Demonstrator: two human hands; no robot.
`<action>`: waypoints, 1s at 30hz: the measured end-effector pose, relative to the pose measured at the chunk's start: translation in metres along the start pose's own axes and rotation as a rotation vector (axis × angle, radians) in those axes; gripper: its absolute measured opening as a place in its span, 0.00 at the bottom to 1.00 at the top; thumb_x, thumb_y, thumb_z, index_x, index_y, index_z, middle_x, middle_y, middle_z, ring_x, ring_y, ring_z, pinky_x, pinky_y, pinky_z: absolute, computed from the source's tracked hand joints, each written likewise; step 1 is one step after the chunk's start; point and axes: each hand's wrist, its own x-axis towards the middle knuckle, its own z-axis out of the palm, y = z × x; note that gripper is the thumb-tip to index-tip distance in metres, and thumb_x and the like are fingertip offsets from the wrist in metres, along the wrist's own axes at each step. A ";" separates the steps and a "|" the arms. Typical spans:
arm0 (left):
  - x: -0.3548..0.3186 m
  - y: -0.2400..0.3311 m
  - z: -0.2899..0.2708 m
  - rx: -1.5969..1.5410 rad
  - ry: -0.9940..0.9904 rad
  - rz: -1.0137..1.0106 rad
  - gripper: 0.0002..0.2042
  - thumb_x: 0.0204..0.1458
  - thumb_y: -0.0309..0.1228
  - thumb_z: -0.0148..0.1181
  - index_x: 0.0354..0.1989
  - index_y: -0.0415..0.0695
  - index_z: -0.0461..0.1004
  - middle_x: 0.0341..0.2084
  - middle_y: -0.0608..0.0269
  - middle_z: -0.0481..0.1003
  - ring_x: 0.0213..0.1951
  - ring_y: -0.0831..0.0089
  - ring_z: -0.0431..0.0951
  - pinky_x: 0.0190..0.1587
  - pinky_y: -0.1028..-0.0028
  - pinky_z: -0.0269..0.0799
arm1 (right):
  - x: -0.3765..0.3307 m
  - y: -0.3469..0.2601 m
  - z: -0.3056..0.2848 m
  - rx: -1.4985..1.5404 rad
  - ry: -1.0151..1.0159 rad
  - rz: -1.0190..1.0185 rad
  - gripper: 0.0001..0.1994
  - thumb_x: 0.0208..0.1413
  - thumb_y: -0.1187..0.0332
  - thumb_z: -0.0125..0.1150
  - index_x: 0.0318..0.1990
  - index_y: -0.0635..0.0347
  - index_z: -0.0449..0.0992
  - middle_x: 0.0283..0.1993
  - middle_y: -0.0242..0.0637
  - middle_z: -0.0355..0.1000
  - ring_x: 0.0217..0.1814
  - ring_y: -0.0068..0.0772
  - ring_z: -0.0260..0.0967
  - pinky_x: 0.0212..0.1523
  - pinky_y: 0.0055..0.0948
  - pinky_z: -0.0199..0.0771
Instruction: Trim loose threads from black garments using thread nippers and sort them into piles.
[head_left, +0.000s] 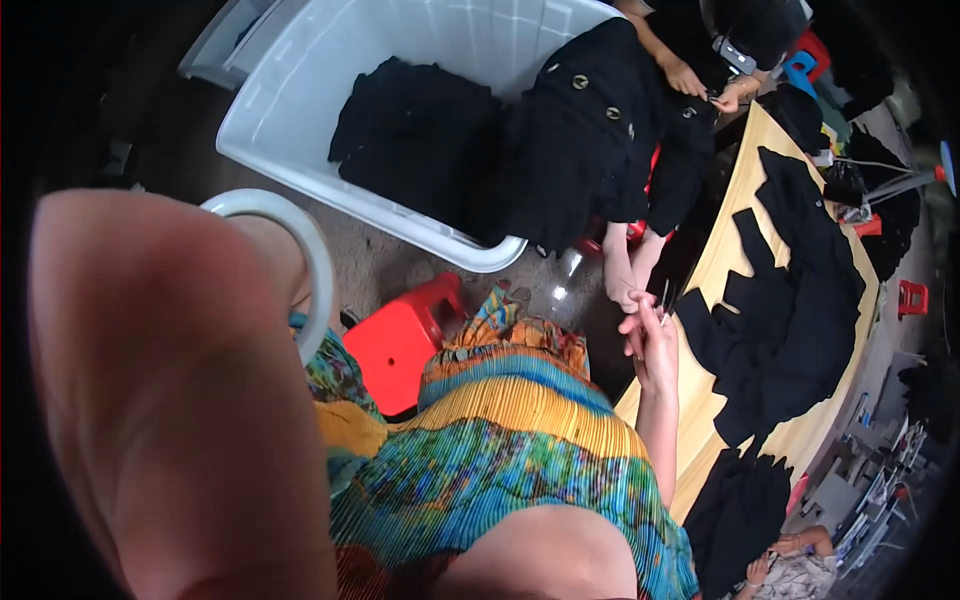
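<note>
My left arm (180, 400), bare and bent, fills the left side of the view. A pale bangle (318, 270) circles it, and the left hand itself does not show. Over the dark floor beside the table, my right hand (655, 350) is raised with its fingers curled together. A small thin metal tool (667, 312) sticks out between them; its kind is too small to make out. Nearest to that hand are black cloth pieces (800, 320), spread on the pale wooden table (700, 400).
A white plastic tub (390, 215) holds black cloth (420, 130), with black garments (580, 140) draped over its right side. A red stool (395, 345) stands before me. Another person's hands (690, 80) work on black cloth at the top. A second person (790, 565) sits at lower right.
</note>
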 end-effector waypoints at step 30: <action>-0.359 -0.253 -0.308 0.495 0.482 -2.177 0.14 0.45 0.36 0.54 0.39 0.44 0.67 0.32 0.62 0.70 0.32 0.71 0.71 0.33 0.71 0.66 | 0.184 0.093 0.198 -0.911 -0.397 -0.192 0.09 0.54 0.66 0.46 0.36 0.62 0.68 0.22 0.40 0.70 0.25 0.33 0.71 0.26 0.26 0.68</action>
